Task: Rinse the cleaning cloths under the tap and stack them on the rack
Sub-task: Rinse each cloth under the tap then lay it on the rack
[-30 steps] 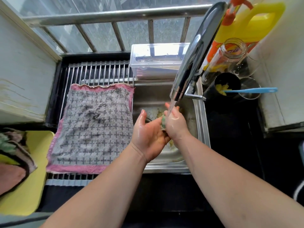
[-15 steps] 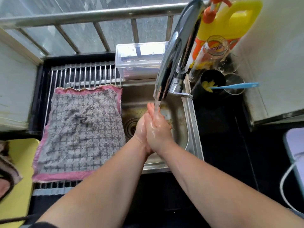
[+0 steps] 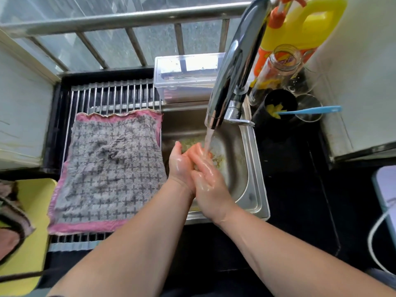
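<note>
Left hand [image 3: 179,166] and right hand [image 3: 206,176] pressed flat together under the tap [image 3: 235,61].
Cloth [image 3: 111,168] spread on the rack [image 3: 115,95], just left of them.

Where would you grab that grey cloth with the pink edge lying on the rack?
Pinch the grey cloth at its far right pink corner, coming from above on the sink side. It lies spread flat on the drying rack, so only its edges and corners offer something to pinch, and that corner sits right beside the basin.

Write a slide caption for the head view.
Left hand and right hand meet under the chrome tap; a grey pink-edged cloth lies on the steel wire rack.
</note>
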